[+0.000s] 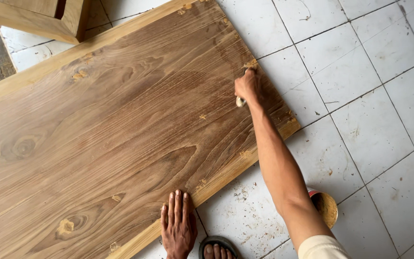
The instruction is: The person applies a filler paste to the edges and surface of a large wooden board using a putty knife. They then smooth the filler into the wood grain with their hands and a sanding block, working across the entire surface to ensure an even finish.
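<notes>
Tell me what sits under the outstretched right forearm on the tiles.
A small round container of yellowish filler, red at its rim, stands on the white tiled floor. The right forearm covers its left part, so its full contents stay hidden.

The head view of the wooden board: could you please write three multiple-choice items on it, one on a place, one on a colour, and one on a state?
1. Where does the left hand rest?
A. On the wooden board's near edge
B. In the tin
C. On the crate

2. What colour are the floor tiles?
A. Green
B. White
C. Black

3. How is the right hand held?
A. Open and flat
B. Hanging free in the air
C. Closed around a small tool

Answers:
1 A: its fingers lie flat on the wooden board by the near edge.
2 B: the tiles are white with dark joints.
3 C: the fingers wrap a small tool near the board's far end.
</notes>
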